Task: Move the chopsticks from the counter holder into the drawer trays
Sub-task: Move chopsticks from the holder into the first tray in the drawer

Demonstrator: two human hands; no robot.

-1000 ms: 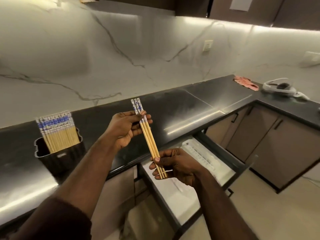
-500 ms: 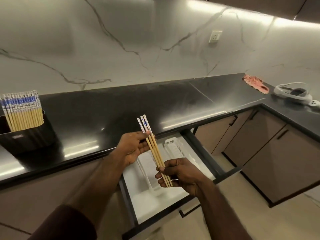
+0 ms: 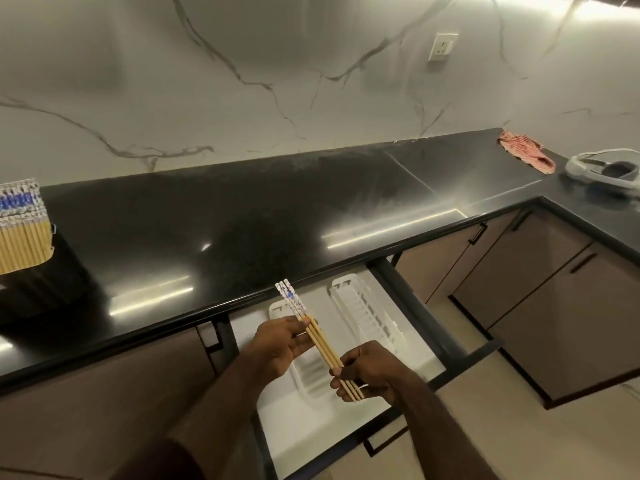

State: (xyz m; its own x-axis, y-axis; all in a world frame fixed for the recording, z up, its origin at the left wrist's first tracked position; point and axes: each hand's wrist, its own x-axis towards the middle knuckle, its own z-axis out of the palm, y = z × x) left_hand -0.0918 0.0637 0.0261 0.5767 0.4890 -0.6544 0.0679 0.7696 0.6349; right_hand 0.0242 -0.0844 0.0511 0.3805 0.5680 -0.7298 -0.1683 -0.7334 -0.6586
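Note:
A small bundle of wooden chopsticks (image 3: pixel 320 341) with blue-and-white patterned tops is held by both hands over the open drawer (image 3: pixel 408 299). My left hand (image 3: pixel 282 344) grips the bundle near its upper part. My right hand (image 3: pixel 367 372) pinches the plain lower ends. Two white slotted trays lie in the drawer: the left tray (image 3: pixel 304 379) sits partly hidden under my hands, the right tray (image 3: pixel 367 317) is uncovered. On the counter at the far left, a dark holder (image 3: pixel 45 282) stands packed with many more chopsticks (image 3: pixel 20 230).
The black counter (image 3: pixel 259 230) runs along a marble wall with a socket (image 3: pixel 443 46). A red cloth (image 3: pixel 526 152) and a white headset-like device (image 3: pixel 606 168) lie at the right corner. Closed brown cabinet doors (image 3: pixel 554 306) stand right of the drawer.
Both hands have carried the bundle down from above the counter to over the open drawer. The view has swung right, so the holder now sits at the left edge.

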